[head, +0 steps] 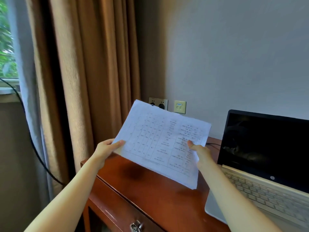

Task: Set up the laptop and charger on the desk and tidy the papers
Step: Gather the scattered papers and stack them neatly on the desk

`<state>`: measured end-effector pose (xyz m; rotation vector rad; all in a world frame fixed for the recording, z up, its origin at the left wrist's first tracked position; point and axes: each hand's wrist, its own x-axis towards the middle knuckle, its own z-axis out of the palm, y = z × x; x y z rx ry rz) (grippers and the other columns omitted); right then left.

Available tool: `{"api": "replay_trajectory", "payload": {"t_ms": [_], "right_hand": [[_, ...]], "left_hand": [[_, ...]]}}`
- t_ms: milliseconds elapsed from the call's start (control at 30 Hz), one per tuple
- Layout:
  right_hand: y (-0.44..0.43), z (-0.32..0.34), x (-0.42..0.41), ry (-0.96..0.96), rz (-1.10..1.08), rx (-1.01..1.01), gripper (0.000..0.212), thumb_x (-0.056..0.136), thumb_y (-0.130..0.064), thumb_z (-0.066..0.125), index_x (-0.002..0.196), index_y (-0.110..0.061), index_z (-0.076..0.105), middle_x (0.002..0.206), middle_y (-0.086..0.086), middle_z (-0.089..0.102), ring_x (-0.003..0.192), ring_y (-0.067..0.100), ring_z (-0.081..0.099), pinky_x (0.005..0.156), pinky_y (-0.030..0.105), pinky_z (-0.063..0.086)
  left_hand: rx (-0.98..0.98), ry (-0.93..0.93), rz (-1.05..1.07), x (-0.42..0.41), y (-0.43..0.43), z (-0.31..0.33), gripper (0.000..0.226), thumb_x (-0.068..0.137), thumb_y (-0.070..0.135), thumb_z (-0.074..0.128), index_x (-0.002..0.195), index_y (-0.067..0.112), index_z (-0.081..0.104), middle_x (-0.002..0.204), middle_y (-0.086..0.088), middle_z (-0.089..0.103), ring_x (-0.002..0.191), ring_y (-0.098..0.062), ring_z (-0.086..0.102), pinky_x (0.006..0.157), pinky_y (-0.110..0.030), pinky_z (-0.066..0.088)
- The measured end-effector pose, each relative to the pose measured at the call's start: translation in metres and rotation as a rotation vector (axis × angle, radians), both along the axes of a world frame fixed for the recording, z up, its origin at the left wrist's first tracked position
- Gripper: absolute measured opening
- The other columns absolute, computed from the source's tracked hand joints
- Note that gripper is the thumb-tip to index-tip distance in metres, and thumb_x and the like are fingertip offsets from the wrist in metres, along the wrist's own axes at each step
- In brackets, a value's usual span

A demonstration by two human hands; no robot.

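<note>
Above the desk (150,190) our left hand (107,151) and right hand (199,152) pinch the papers (160,141). We judge tidying underway. Next, square and lay them flat beside the laptop (260,164).

Papers and laptop
White printed papers (163,144) held tilted above the counter (150,190); open laptop (260,164), screen dark, at 3 o'clock

Surface: glossy reddish-brown wooden desk (150,195), a soft dark shadow on its top | Front: metal pull handle (136,226) low on the front panel | Right side: open laptop (267,181) resting on it, screen dark, keyboard pale | Rear edge: thin black cable (213,144) lying just left of the screen
</note>
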<state>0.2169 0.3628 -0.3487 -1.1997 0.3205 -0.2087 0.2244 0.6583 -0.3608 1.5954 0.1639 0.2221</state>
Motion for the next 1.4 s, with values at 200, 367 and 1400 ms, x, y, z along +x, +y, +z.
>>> {"api": "replay_trajectory", "payload": {"t_ms": [200,367,1400], "right_hand": [[0.015,-0.023,0.001,0.213,0.075,-0.034,0.048,0.083,-0.012,0.070,0.127,-0.002,0.053,0.124,0.015,0.057,0.108,0.032,0.056,0.089,0.042,0.046],[0.029,-0.042,0.002,0.294,0.144,-0.073,0.046,0.078,-0.006,0.074,0.120,0.003,0.058,0.115,0.020,0.063,0.104,0.034,0.061,0.091,0.048,0.049],[0.048,-0.072,-0.013,0.211,0.018,-1.331,0.046,0.099,-0.019,0.035,0.143,-0.008,0.030,0.156,0.021,-0.002,0.145,0.034,-0.005,0.117,0.043,0.002]], "left_hand": [[-0.544,0.083,0.255,0.006,-0.013,-0.020,0.042,0.078,0.007,0.071,0.116,0.004,0.051,0.100,-0.011,0.060,0.080,-0.020,0.059,0.068,-0.029,0.050],[-0.480,0.256,0.376,0.005,-0.025,-0.039,0.075,0.076,0.015,0.072,0.139,0.006,0.033,0.131,-0.016,0.051,0.116,-0.032,0.051,0.091,-0.037,0.044],[1.178,0.234,0.333,-0.014,-0.069,-0.064,0.043,0.100,0.031,0.022,0.133,0.016,0.044,0.156,-0.019,0.003,0.144,-0.038,-0.003,0.114,-0.053,-0.004]]}}
